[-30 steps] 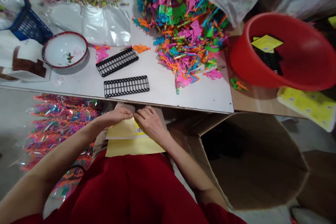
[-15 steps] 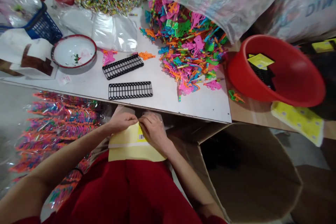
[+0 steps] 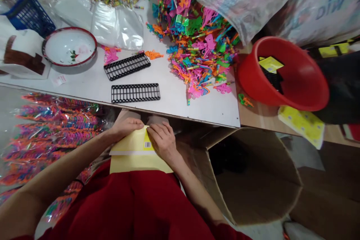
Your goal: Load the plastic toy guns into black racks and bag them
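One end of the barcoded yellow card (image 3: 131, 143) hides under my right hand (image 3: 163, 139); whether it grips, I cannot tell. The card lies at seven o'clock, nearer me than the surface (image 3: 171, 99), long axis nine-to-three. My left hand (image 3: 127, 126) pinches its twelve-o'clock edge, forearm (image 3: 70, 162) running back toward eight.

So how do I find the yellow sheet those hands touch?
Find the white table. Below its front edge, the left hand and right hand touch the yellow sheet. Its barcode sets it apart from the spotted yellow piece by the red tub.
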`<move>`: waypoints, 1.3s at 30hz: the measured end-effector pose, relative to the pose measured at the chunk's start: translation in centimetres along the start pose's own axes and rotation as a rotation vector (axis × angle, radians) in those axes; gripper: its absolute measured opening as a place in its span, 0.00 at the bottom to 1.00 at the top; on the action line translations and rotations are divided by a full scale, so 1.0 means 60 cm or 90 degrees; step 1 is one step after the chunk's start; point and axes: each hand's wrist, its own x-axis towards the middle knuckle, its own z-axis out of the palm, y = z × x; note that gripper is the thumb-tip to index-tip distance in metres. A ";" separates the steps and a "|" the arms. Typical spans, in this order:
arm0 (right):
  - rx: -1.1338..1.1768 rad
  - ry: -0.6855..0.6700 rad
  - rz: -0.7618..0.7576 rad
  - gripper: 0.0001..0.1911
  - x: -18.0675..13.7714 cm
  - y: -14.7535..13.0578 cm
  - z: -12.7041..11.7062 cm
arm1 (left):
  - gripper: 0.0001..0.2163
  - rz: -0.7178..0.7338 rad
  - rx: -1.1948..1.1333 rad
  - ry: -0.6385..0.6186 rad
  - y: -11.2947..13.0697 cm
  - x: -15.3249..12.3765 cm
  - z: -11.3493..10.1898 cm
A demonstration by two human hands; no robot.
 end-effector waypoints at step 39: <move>0.541 0.353 0.678 0.14 0.147 0.106 0.015 | 0.13 0.232 0.781 0.343 0.054 0.036 0.019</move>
